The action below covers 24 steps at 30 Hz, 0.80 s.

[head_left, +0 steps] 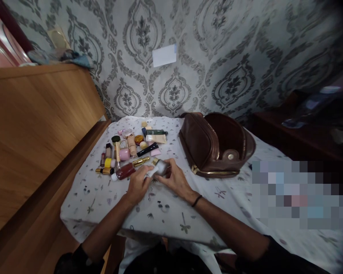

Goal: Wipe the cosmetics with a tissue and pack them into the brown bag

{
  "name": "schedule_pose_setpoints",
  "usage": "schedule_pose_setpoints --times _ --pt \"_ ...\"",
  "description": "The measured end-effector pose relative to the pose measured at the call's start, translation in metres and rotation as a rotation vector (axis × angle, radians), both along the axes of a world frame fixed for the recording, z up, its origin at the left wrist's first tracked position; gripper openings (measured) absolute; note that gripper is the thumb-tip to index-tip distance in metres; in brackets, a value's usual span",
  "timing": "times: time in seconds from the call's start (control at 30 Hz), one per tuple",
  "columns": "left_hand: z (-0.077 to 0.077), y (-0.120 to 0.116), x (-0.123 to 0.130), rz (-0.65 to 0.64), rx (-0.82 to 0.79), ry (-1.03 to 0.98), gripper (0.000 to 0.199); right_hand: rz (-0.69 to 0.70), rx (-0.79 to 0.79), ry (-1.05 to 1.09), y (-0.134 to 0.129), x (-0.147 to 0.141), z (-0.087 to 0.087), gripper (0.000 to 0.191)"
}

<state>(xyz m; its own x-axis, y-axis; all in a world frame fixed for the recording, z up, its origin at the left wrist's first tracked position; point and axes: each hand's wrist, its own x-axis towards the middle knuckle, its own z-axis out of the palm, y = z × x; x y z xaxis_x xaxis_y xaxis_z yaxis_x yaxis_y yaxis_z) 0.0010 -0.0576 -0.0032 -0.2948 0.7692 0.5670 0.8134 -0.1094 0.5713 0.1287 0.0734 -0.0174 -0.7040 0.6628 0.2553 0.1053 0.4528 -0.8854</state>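
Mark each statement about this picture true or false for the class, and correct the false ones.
1. The left hand holds something white, perhaps a tissue. True.
2. The right hand holds a bottle. True.
3. The brown bag stands to the right of the makeup. True.
4. The bag is fully closed. False: its top gapes open.
5. The right wrist is bare. False: it wears a dark band.
6. Everything behind the bag is plain white. False: the wall has dark grey patterns.
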Motion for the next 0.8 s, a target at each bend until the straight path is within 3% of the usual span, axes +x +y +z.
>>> schedule_pose_setpoints --times 0.27,0.53,0.8 --pt "0.004 0.001 -0.003 0.058 -0.007 -0.010 0.020 0.137 0.073 0.110 0.002 0.000 -0.009 0.048" --pt "0.015 0.003 -0.006 0.119 -0.059 -0.229 0.017 0.261 0.105 0.113 0.002 0.001 -0.006 0.050" --pt "0.017 0.003 -0.006 0.183 -0.061 -0.280 0.036 0.276 -0.199 0.129 0.002 -0.002 -0.010 0.059"
